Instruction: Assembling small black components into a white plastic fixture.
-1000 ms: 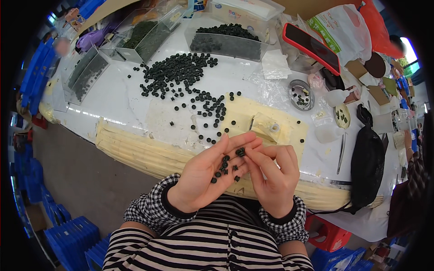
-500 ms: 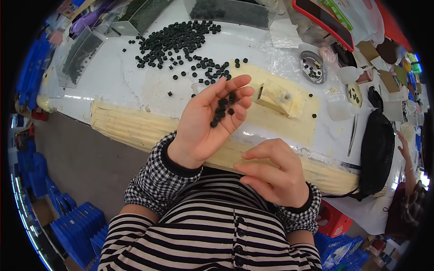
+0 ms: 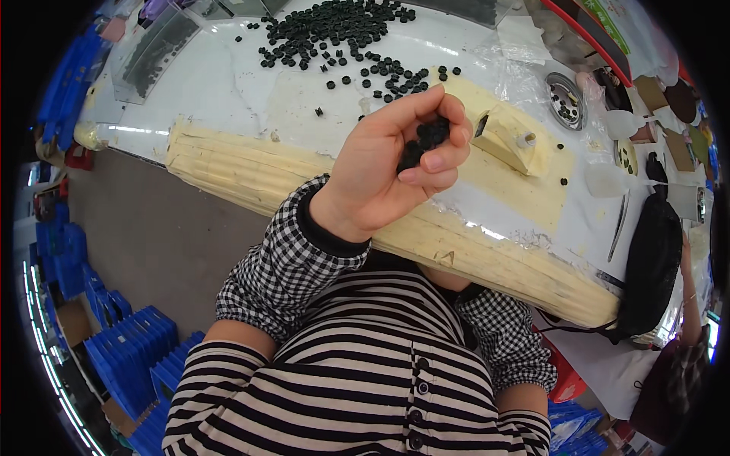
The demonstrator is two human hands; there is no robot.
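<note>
Several small black grooved rollers [image 3: 432, 135] lie in the palm of my left hand [image 3: 372, 163], whose fingers curl up around them. This hand is raised above the table's front edge, left of a tape-wrapped yellow block [image 3: 508, 140] with a pale peg on it. My right hand [image 3: 447, 280] is down below the padded table edge, close to my body. Only a bit of skin by its cuff shows, and its fingers are hidden. A spread of the same black rollers [image 3: 327, 32] covers the far part of the white table.
Yellow padding [image 3: 251, 171] runs along the table's front edge. A round dish [image 3: 564, 102] with small parts, tweezers [image 3: 620, 226] and a black bag [image 3: 650, 254] lie to the right. Clear bins stand far left. Another person's arm [image 3: 690, 304] is at the far right.
My left hand's fingers have curled further in around the rollers. My right hand has dropped from above the table edge to below it. The view has shifted, moving the table up and right.
</note>
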